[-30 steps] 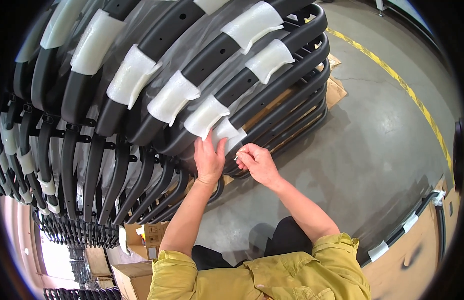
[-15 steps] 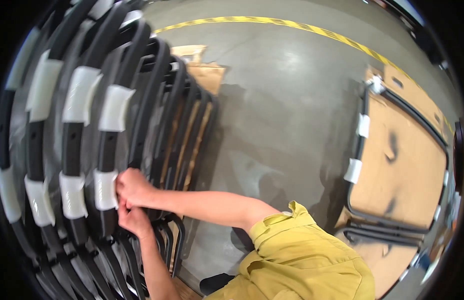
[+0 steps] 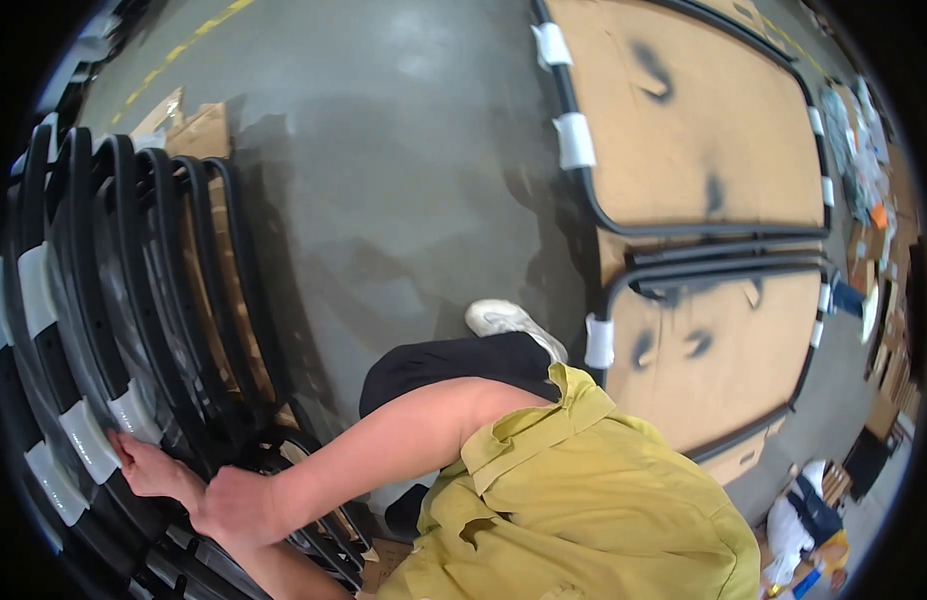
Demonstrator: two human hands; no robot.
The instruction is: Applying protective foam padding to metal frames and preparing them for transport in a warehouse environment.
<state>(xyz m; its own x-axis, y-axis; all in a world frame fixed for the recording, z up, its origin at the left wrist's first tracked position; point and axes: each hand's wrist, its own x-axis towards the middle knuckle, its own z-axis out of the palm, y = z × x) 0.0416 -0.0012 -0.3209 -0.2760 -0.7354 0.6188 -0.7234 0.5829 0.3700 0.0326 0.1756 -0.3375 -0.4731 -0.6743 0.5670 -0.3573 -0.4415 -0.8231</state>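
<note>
Black tubular frames [image 3: 83, 260] stand side by side at the left, with white foam wraps [image 3: 88, 440] around their tubes. My left hand [image 3: 155, 472] is among them, fingers closed at the edge of a second white foam wrap [image 3: 134, 412]; how much it grips is partly hidden. My right hand [image 3: 233, 505] is closed beside my left wrist and overlaps it. Its fingertips are out of sight, so what it holds, if anything, does not show.
Flat cardboard-faced panels with black tube rims [image 3: 713, 130] lie at the right, white wraps on their edges. Torn cardboard [image 3: 198, 130] lies behind the frames. Yellow tape [image 3: 183, 55] marks the floor. Assorted items [image 3: 808, 520] lie at the lower right.
The view has swung right, and the frames sit further left. My right hand has come away from the wrap and back to my left wrist. My left hand has reached further forward.
</note>
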